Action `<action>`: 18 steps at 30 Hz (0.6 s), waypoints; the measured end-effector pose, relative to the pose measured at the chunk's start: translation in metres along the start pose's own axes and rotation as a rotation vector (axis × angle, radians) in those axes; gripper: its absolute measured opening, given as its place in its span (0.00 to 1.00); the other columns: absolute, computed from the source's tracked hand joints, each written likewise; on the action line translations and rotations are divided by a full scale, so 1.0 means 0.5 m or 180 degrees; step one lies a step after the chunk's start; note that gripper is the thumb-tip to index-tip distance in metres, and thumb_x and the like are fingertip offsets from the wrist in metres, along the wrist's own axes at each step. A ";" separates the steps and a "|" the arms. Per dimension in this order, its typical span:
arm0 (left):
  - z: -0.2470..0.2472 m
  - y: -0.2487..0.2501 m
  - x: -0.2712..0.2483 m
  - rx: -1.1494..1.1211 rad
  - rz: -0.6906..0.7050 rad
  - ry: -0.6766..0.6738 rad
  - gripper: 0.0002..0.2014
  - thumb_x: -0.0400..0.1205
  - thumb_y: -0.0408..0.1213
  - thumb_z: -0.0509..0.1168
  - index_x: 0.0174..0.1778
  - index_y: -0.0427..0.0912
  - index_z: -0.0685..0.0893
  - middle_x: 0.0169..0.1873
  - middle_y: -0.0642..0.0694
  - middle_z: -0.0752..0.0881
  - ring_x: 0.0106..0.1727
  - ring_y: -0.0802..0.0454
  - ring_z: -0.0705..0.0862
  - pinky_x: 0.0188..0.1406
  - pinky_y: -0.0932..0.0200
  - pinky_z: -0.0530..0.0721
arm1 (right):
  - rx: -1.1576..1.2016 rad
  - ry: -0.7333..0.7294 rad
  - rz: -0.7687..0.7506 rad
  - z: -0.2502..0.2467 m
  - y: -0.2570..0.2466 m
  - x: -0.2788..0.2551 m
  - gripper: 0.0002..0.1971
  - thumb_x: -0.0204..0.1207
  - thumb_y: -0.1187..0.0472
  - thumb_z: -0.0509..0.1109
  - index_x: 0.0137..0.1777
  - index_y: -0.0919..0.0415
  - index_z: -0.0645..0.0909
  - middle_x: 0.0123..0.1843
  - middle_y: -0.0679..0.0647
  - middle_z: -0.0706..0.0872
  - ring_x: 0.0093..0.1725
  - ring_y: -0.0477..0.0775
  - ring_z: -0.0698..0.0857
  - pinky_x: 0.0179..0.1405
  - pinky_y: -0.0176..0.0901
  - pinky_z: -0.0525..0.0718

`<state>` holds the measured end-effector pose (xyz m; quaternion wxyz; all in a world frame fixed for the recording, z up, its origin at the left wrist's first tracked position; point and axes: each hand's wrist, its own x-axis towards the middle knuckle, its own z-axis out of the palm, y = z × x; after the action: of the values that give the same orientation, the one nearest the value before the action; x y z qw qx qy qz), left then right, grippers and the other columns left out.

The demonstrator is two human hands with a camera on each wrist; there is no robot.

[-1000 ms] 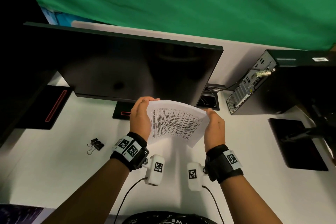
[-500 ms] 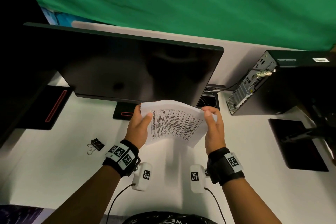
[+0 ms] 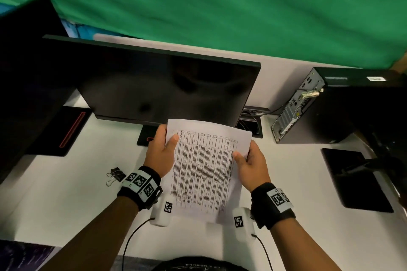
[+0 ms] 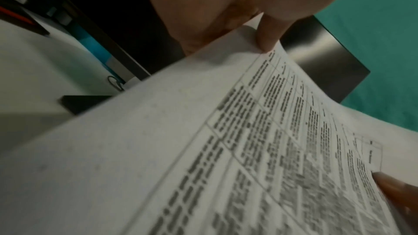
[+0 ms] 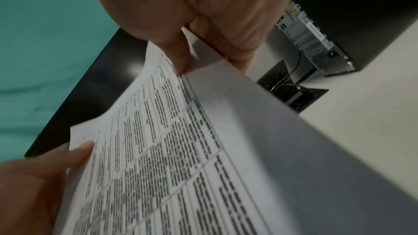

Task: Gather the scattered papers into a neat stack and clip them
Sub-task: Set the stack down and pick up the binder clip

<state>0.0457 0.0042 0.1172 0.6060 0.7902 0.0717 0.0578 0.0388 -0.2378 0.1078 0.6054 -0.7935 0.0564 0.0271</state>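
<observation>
Papers held above the white counter, printed table facing up. Left hand pinches the stack's 9 o'clock edge, thumb on top; right hand pinches the 3 o'clock edge likewise. Binder clip lies on the counter at 9 o'clock of the left wrist, apart from the papers.

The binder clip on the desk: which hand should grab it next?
Probably the left hand. The binder clip lies on the white desk just beside the left wrist, while the right hand is across the papers and could hold them alone.
</observation>
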 end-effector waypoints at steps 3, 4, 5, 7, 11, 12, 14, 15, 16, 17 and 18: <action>-0.005 -0.022 -0.029 0.0179 -0.0256 -0.0013 0.08 0.87 0.37 0.58 0.61 0.49 0.74 0.55 0.52 0.86 0.55 0.58 0.86 0.49 0.60 0.86 | 0.0017 -0.0318 0.0282 0.001 0.025 0.013 0.15 0.84 0.66 0.67 0.68 0.54 0.78 0.66 0.48 0.87 0.65 0.50 0.85 0.63 0.44 0.84; -0.009 -0.035 -0.042 0.0235 -0.0396 -0.0020 0.08 0.87 0.38 0.58 0.62 0.50 0.74 0.56 0.52 0.86 0.56 0.57 0.86 0.51 0.57 0.87 | -0.0006 -0.0429 0.0428 0.006 0.037 0.014 0.15 0.83 0.66 0.67 0.68 0.54 0.78 0.66 0.48 0.87 0.65 0.51 0.86 0.66 0.50 0.84; -0.014 -0.052 -0.055 0.0279 -0.0552 -0.0037 0.09 0.87 0.38 0.58 0.62 0.50 0.74 0.57 0.51 0.86 0.57 0.55 0.86 0.53 0.54 0.87 | -0.0048 -0.0554 0.0576 0.015 0.053 0.014 0.15 0.83 0.66 0.68 0.67 0.53 0.79 0.66 0.48 0.88 0.65 0.52 0.86 0.68 0.55 0.84; -0.026 -0.091 -0.083 0.0367 -0.0801 -0.0047 0.10 0.87 0.39 0.58 0.64 0.48 0.74 0.59 0.49 0.85 0.59 0.51 0.85 0.58 0.50 0.84 | -0.0193 -0.0853 0.0819 0.037 0.085 0.012 0.13 0.82 0.64 0.69 0.63 0.51 0.80 0.64 0.49 0.89 0.63 0.54 0.88 0.67 0.61 0.85; -0.062 -0.177 -0.151 0.0653 -0.1170 0.0138 0.11 0.86 0.36 0.60 0.63 0.42 0.76 0.57 0.44 0.84 0.58 0.46 0.82 0.59 0.52 0.77 | -0.0500 -0.1355 0.1068 0.103 0.136 -0.006 0.11 0.79 0.65 0.70 0.59 0.54 0.82 0.59 0.51 0.91 0.59 0.55 0.89 0.67 0.60 0.85; -0.074 -0.198 -0.167 0.0669 -0.1264 0.0218 0.10 0.85 0.35 0.60 0.62 0.41 0.77 0.55 0.43 0.84 0.57 0.44 0.82 0.57 0.53 0.77 | -0.0582 -0.1437 0.1126 0.123 0.142 -0.013 0.11 0.79 0.64 0.70 0.60 0.54 0.82 0.58 0.50 0.91 0.59 0.55 0.88 0.67 0.59 0.84; -0.101 -0.235 -0.191 0.0697 -0.1465 0.0325 0.07 0.84 0.35 0.61 0.57 0.43 0.77 0.51 0.44 0.85 0.55 0.41 0.84 0.54 0.53 0.79 | -0.0777 -0.1549 0.1233 0.164 0.149 -0.025 0.13 0.79 0.63 0.70 0.62 0.56 0.81 0.59 0.51 0.89 0.60 0.56 0.87 0.67 0.57 0.83; -0.117 -0.253 -0.199 0.0736 -0.1556 0.0358 0.05 0.84 0.36 0.62 0.55 0.44 0.77 0.49 0.44 0.86 0.54 0.41 0.84 0.54 0.51 0.81 | -0.0864 -0.1603 0.1276 0.187 0.153 -0.028 0.13 0.80 0.63 0.70 0.63 0.57 0.80 0.60 0.52 0.88 0.61 0.57 0.86 0.68 0.56 0.83; -0.133 -0.273 -0.204 0.0782 -0.1653 0.0391 0.05 0.84 0.38 0.62 0.54 0.46 0.77 0.49 0.44 0.86 0.53 0.41 0.85 0.54 0.49 0.82 | -0.0944 -0.1664 0.1316 0.210 0.159 -0.028 0.13 0.80 0.63 0.70 0.63 0.58 0.79 0.60 0.52 0.87 0.61 0.57 0.85 0.68 0.54 0.82; -0.150 -0.291 -0.209 0.0840 -0.1772 0.0407 0.06 0.83 0.39 0.62 0.55 0.47 0.77 0.50 0.45 0.86 0.53 0.41 0.85 0.55 0.49 0.83 | -0.1039 -0.1729 0.1345 0.233 0.162 -0.031 0.12 0.80 0.62 0.70 0.62 0.58 0.79 0.60 0.52 0.86 0.61 0.57 0.84 0.66 0.52 0.82; -0.168 -0.308 -0.213 0.0893 -0.1899 0.0422 0.08 0.83 0.41 0.62 0.57 0.48 0.77 0.52 0.45 0.87 0.53 0.41 0.86 0.55 0.48 0.83 | -0.1129 -0.1794 0.1374 0.258 0.166 -0.032 0.12 0.80 0.61 0.70 0.62 0.58 0.78 0.60 0.52 0.85 0.60 0.56 0.83 0.64 0.49 0.81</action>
<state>-0.0809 0.1036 -0.0104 0.4755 0.8046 0.3463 -0.0812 0.0162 -0.1345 -0.0041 0.4311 -0.8171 0.0480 0.3797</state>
